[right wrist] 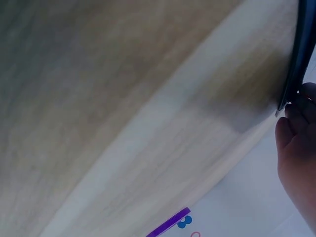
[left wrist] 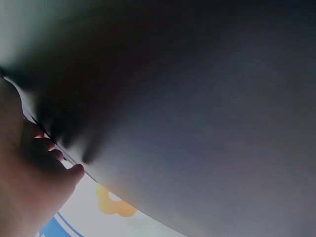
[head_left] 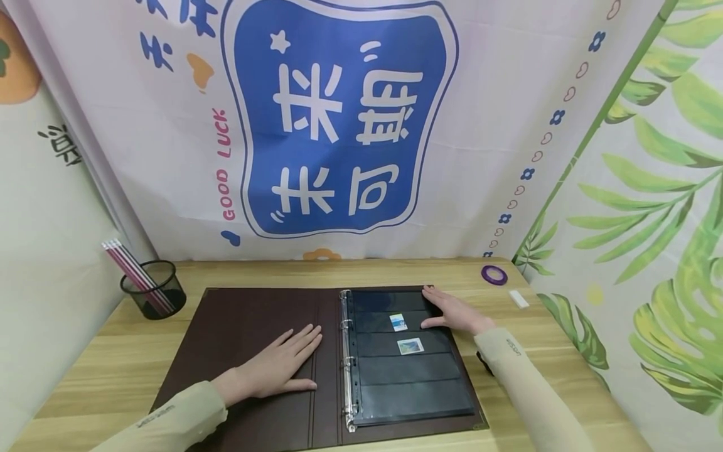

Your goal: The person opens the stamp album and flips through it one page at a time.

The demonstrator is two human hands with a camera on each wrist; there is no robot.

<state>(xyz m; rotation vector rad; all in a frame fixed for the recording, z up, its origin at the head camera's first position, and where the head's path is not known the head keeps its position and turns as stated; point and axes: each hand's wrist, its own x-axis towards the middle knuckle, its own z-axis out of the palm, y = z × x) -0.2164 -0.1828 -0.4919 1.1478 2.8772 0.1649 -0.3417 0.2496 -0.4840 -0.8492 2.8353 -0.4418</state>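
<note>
Resting both hands on a dark brown binder point(head_left: 327, 408), a person sits at a wooden table point(head_left: 113, 370). The binder lies unfolded at the middle of the table, metal rings point(head_left: 347, 361) down its spine, with a black pocket page point(head_left: 407, 398) on the right side. Two small stamps point(head_left: 410, 346) sit in that page, one in the second strip from the top, one in the third.

The left hand point(head_left: 277, 365) lies flat on the bare left cover, fingers straight, gripping nothing. The right hand point(head_left: 452, 314) touches the page's upper right edge, thumb spread wide from the fingers, with no visible pinch; whether a fingertip is tucked beneath the edge cannot be told.

Lifting the page by one corner could bend it or strain its punched holes against the rings. A quick flip or a tilt might let a stamp slide out, since the strips may hold only loosely. The thumb, near the upper stamp, could also nudge it askew.
</note>
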